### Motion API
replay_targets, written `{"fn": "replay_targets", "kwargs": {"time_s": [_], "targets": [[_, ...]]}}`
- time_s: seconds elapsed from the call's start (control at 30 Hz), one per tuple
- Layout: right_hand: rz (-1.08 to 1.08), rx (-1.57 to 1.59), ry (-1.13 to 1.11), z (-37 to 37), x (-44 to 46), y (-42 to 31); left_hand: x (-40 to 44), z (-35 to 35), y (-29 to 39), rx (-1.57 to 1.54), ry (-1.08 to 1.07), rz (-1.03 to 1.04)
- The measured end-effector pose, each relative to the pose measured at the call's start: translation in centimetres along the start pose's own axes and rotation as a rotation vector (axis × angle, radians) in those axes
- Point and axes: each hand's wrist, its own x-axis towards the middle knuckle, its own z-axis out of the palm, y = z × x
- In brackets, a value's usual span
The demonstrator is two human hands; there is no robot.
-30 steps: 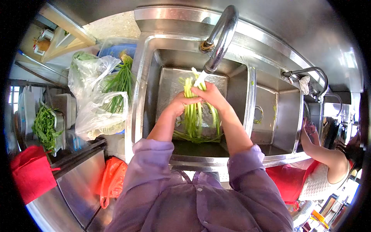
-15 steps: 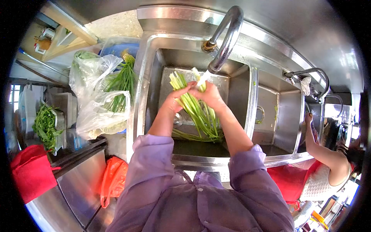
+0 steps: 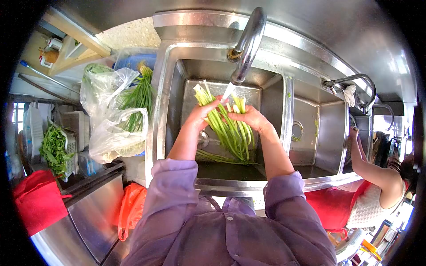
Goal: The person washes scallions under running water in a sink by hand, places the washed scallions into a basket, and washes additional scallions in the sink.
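Note:
A bunch of long green vegetable stalks [image 3: 226,128] with pale cut ends is spread between my two hands, over the left sink basin [image 3: 270,142]. My left hand [image 3: 199,117] closes around the left side of the stalks near their pale ends. On the other side, my right hand [image 3: 254,119] grips part of the bunch, its thumb lying across the stalks. Water pours from the curved faucet [image 3: 248,48] onto the stalks between my hands. A few loose stalks [image 3: 215,157] lie on the basin floor under the bunch.
Left of the sink stand a clear plastic bag [image 3: 100,124] and green scallions [image 3: 141,97]. Further left, leafy greens [image 3: 54,148] fill a white basket. A second basin [image 3: 306,133] adjoins on the right, where another person [image 3: 377,186] works. An orange bag [image 3: 132,204] hangs low left.
My right hand has moved right and slightly down, away from my left hand, spreading the bunch into two parts. The view has shifted slightly.

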Motion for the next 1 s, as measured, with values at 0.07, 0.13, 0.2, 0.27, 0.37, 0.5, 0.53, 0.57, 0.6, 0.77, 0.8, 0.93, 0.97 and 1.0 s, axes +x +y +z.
{"fn": "replay_targets", "kwargs": {"time_s": [0.07, 0.13, 0.2, 0.27, 0.37, 0.5, 0.53, 0.57, 0.6, 0.77, 0.8, 0.93, 0.97, 1.0], "targets": [[-0.022, 0.016, 0.062, -0.2, 0.2, 0.8, -0.2, -0.3, -0.1, 0.053, 0.051, -0.012], [-0.079, 0.065, 0.108, 0.0, 0.7, 1.1, -0.5, -0.5, -0.1, 0.157, 0.074, -0.007], [-0.166, 0.033, 0.218, 0.7, 1.2, 0.4, -0.9, -0.7, 0.2, 0.206, -0.034, -0.066], [-0.167, 0.023, 0.257, 1.8, 1.5, -1.4, -0.8, -0.9, -0.1, 0.269, -0.211, -0.117], [-0.061, 0.027, 0.191, 1.4, 2.4, -2.9, -0.9, 0.0, -0.2, 0.434, -0.279, -0.123], [0.063, 0.152, -0.067, 0.6, 3.0, -1.6, -1.2, -0.2, -0.2, 0.263, -0.181, -0.160], [0.001, 0.179, 0.023, 0.6, 2.7, -1.3, -1.6, -0.5, -0.1, 0.201, -0.131, -0.165], [-0.058, 0.208, 0.114, 0.4, 2.4, -1.0, -1.7, -0.8, 0.0, 0.197, -0.132, -0.165], [-0.026, 0.225, 0.062, 0.0, 1.9, -1.2, -1.8, -1.2, -0.2, 0.187, -0.092, -0.169], [-0.055, 0.161, 0.112, 1.9, 2.5, -0.8, -2.1, 0.2, 0.1, 0.205, 0.001, -0.114], [-0.080, 0.104, 0.127, 2.6, 2.6, -1.1, -0.9, -0.5, -0.9, 0.155, -0.059, -0.050], [-0.145, 0.240, 0.408, 3.5, 2.5, -2.5, 0.2, -0.7, -1.1, 0.136, -0.021, -0.057], [-0.241, 0.223, 0.487, 2.5, 3.6, -0.8, 0.5, -1.0, -1.0, 0.136, -0.021, -0.052], [-0.291, 0.216, 0.465, 2.0, 3.6, -1.1, 0.5, -0.8, -0.7, 0.067, -0.012, -0.052]]}}
